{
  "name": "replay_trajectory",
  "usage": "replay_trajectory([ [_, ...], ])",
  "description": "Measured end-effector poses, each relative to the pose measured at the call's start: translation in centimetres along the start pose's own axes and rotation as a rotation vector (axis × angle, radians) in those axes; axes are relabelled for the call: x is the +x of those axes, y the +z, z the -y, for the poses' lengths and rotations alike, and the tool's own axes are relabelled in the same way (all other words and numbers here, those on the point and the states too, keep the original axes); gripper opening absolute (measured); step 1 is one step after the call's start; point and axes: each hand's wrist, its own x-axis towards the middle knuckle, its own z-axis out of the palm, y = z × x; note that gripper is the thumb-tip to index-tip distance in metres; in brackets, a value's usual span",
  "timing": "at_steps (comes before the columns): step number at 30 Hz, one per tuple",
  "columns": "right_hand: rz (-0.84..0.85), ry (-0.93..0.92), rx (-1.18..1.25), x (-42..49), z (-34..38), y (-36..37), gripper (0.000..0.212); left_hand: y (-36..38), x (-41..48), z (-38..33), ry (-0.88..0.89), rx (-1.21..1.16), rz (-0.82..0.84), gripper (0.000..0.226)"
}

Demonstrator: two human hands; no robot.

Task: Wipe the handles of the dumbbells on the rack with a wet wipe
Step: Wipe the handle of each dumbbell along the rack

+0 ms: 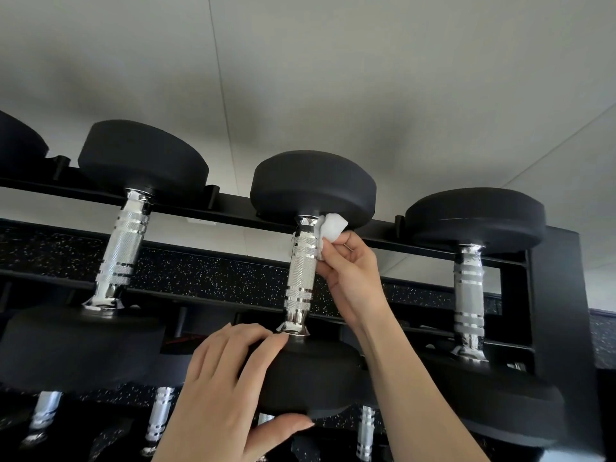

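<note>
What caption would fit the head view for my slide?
Right hand holds a wet wipe to the middle dumbbell's handle; left hand grips its near head.

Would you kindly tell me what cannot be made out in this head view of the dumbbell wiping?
- Wet wipe: partly hidden inside the right hand that pinches it; head view.
- Middle dumbbell: near head partly covered by the left hand gripping it; handle's far side hidden.
- Leftmost dumbbell: cut off by the left edge.
- Lower-row dumbbells: hidden by upper heads, cut by the bottom edge.
</note>
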Motion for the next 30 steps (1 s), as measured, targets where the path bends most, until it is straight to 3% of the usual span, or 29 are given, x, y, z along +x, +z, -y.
replay_trajectory([
  [6,0.045,0.059,0.133,0.0,-0.1,-0.4,0.017,-0.2,0.1,0.0,-0.012,-0.015,0.013,0.063],
  [9,0.069,0.092,0.148,0.0,-0.2,-0.7,0.006,-0.1,0.1,0.0,-0.010,-0.009,0.015,0.063],
  [14,0.083,0.133,0.141,-0.1,-0.7,-1.2,0.024,-0.1,0.1,0.1,-0.005,-0.004,0.017,0.064],
  [18,0.101,0.159,0.165,-0.5,-1.2,-1.5,0.056,-0.1,0.1,0.1,-0.002,-0.002,0.021,0.064],
  [23,0.144,0.182,0.150,-1.5,-1.2,-1.8,0.034,-0.1,0.1,0.1,0.003,0.001,0.022,0.064],
  [27,0.174,0.209,0.116,-2.2,-1.6,-2.2,0.046,-0.2,0.0,0.1,0.004,-0.003,0.029,0.063],
  [30,0.195,0.219,0.031,-3.1,-1.1,-2.3,0.026,-0.2,-0.1,0.1,0.002,-0.013,0.038,0.063],
])
